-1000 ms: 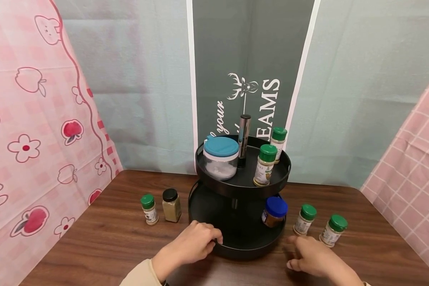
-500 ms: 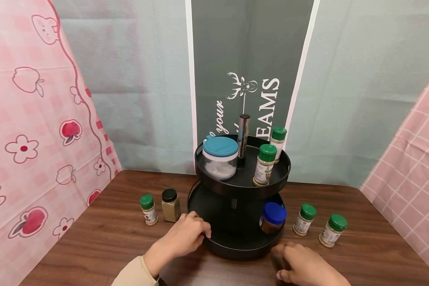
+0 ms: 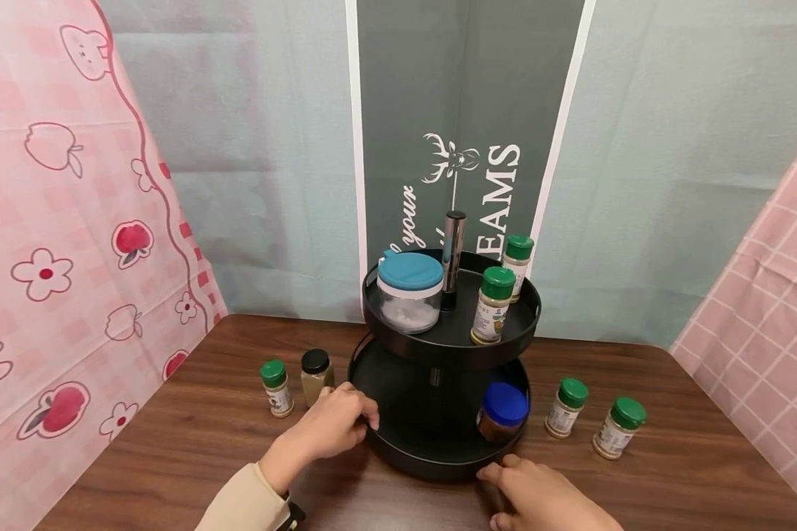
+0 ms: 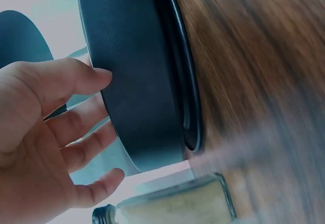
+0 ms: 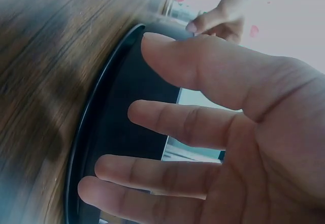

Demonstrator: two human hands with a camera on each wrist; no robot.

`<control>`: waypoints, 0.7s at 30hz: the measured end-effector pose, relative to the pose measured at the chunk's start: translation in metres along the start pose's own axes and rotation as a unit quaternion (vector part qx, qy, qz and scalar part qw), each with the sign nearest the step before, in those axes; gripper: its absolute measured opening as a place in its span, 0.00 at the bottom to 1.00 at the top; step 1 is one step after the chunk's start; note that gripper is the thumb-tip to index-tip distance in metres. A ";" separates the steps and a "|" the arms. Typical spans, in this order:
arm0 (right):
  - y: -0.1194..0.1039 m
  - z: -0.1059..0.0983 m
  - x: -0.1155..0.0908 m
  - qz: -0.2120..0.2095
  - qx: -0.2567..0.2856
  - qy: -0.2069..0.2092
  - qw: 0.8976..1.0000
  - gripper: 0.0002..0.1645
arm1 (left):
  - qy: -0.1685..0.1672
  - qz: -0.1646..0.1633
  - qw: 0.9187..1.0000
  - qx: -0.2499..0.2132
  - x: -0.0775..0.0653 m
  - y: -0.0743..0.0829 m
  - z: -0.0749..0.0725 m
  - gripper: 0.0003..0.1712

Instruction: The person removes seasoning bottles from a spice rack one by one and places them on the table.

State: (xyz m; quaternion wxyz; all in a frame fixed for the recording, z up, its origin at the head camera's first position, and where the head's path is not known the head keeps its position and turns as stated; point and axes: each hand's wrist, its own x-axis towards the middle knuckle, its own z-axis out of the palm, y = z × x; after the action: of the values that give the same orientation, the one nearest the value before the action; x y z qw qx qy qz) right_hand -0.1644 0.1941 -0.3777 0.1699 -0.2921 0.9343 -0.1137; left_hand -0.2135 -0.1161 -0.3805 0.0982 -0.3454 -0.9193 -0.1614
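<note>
A black two-tier turntable stands on the wooden table. My left hand grips the left front rim of its lower tray; the left wrist view shows the thumb outside the wall and fingers over the rim. At the right front of the same tray is my right hand, its fingers extended along the outer wall in the right wrist view. A brown jar with a blue lid sits in the lower tray. The upper tray carries a clear jar with a teal lid and two green-capped spice bottles.
Left of the turntable stand a green-capped spice bottle and a black-capped one, the latter close to my left hand. Two more green-capped bottles are on the right. A steel post rises through the upper tray. Fabric hangs behind.
The lower tray has turned, bringing the blue-lidded jar forward and slightly left. My left hand has shifted left and back with the rim; my right hand has moved left to the tray. The upper tray has stayed.
</note>
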 end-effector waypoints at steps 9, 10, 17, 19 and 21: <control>-0.004 0.004 0.005 -0.018 0.016 -0.017 1.000 0.21 | 0.025 -0.019 1.000 -0.006 0.000 -0.015 0.003 0.14; -0.004 0.004 0.006 -0.018 0.019 -0.018 0.999 0.21 | 0.025 -0.020 0.999 -0.006 0.000 -0.016 0.004 0.14; -0.005 0.004 0.005 -0.011 0.011 -0.013 1.000 0.22 | 0.031 -0.015 0.999 -0.017 0.001 -0.019 0.005 0.13; -0.005 0.003 0.004 -0.013 0.009 -0.009 1.000 0.23 | 0.030 -0.013 0.999 -0.022 0.001 -0.019 0.004 0.13; -0.006 0.001 0.003 -0.010 0.012 -0.005 1.000 0.24 | 0.029 -0.012 0.999 -0.028 0.001 -0.019 0.003 0.13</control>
State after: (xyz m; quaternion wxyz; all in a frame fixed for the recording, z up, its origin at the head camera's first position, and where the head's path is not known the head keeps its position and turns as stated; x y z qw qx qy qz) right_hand -0.1632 0.1874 -0.3774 0.1774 -0.3000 0.9289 -0.1254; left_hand -0.2275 -0.1277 -0.3874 0.1130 -0.3317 -0.9155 -0.1977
